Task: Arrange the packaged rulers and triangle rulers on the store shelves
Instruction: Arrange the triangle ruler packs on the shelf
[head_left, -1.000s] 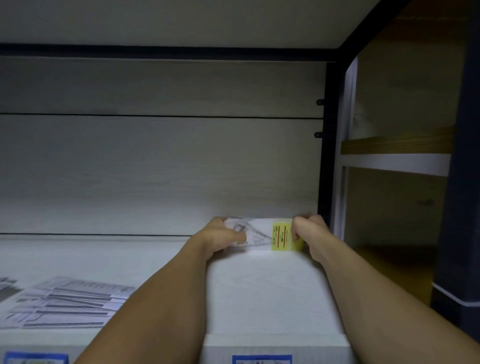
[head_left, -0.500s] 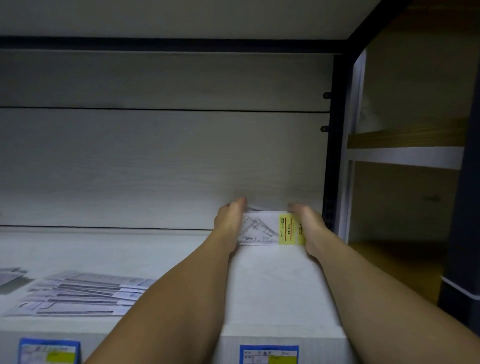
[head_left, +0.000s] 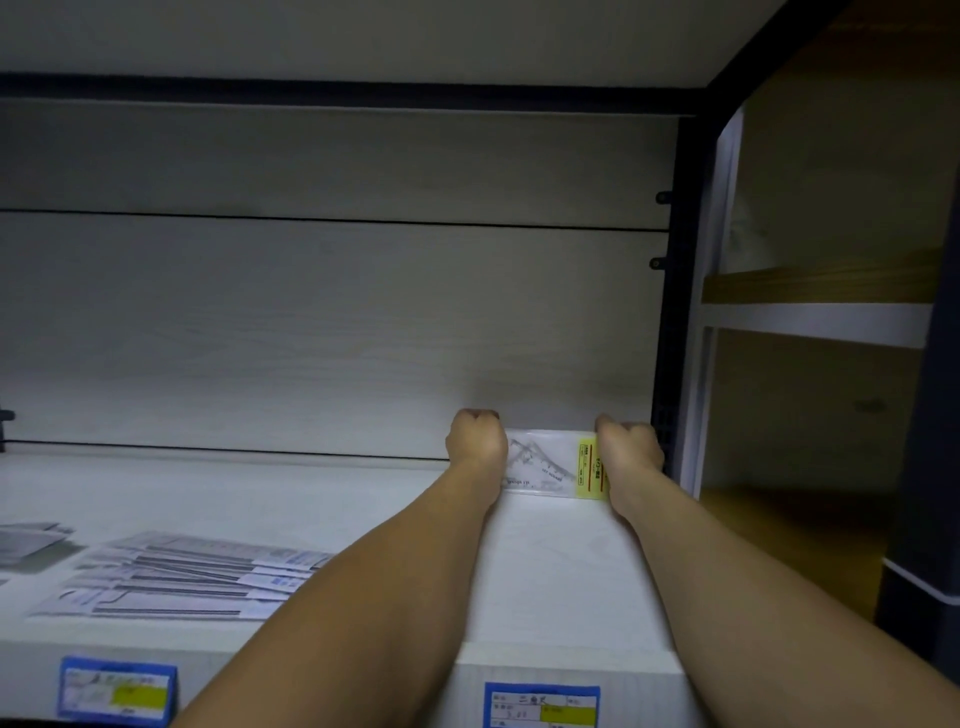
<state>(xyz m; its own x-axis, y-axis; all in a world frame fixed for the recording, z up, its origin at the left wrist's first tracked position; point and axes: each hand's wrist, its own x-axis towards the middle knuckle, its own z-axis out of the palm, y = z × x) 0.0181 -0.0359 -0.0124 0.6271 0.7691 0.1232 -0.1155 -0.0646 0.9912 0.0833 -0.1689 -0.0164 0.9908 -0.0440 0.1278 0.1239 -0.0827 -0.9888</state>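
- Both hands have pushed deeper since a second ago, carrying the pack from mid-shelf right up against the back wall.
- Nearest us, blue price labels line the front lip of the shelf, with flat ruler packs fanned out to the left.
- Further in, left hand and right hand curl over the pack's two ends, fingers clamped.
- At the back, the triangle ruler pack stands leaning in the right corner.
- Best now, I'd say: square its bottom edge and let go gently, or it could slide flat.
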